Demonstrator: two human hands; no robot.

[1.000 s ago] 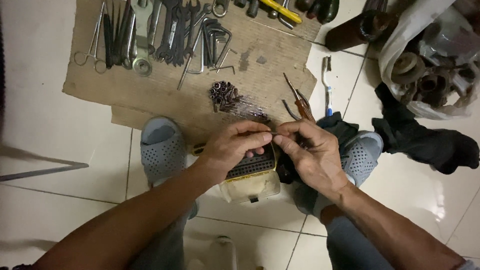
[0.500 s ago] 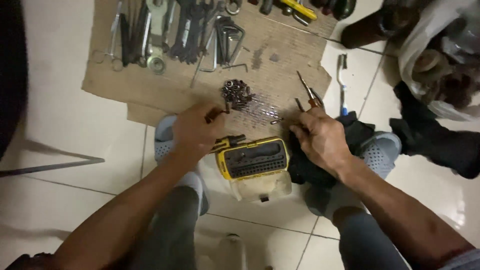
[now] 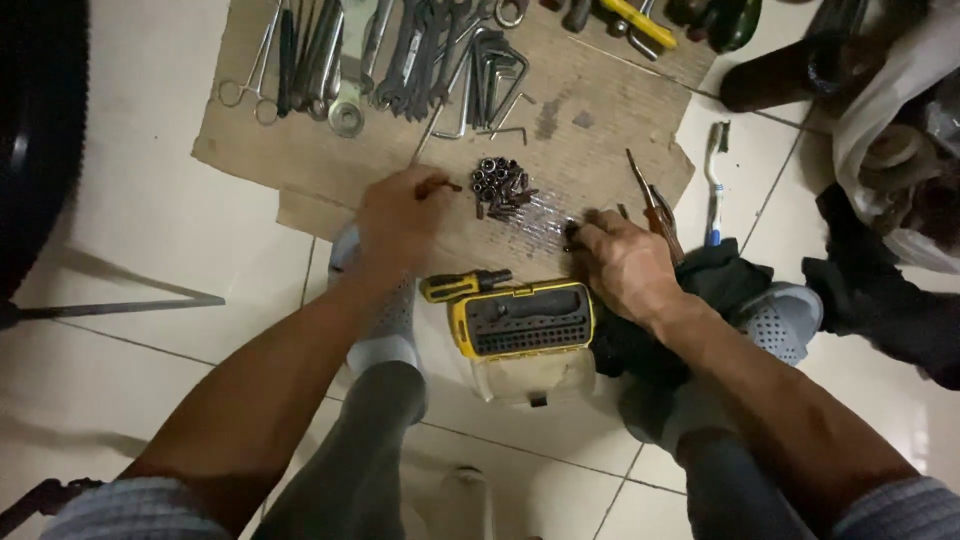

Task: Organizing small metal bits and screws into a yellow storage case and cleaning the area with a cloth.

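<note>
Two hands are out over a sheet of cardboard (image 3: 300, 160) on the tiled floor. Left hand (image 3: 398, 222) is closed, fingertips pinched on a small dark rod-shaped piece (image 3: 440, 185), held just left of a pile of small nuts and bolts (image 3: 503, 187). Right hand (image 3: 622, 262) rests palm down at the cardboard's near edge, fingers curled toward a small dark part (image 3: 572, 232); whether it grips that part cannot be told. Pliers with reddish handles (image 3: 655, 205) lie just beyond the right hand, touching or nearly so.

Between the wrists: yellow bit case (image 3: 522, 320), lid open, with a yellow-handled driver (image 3: 462, 285) at its upper left corner. Dark cloth (image 3: 715, 285) lies under the right forearm. Grey perforated clogs (image 3: 780, 318) on both feet, the left one mostly hidden by the left arm.

Far edge of cardboard: row of wrenches (image 3: 420, 50), hex keys (image 3: 495, 85), forceps (image 3: 262, 65), a washer (image 3: 346, 119). Toothbrush (image 3: 714, 185) lies on the tile to the right.
</note>
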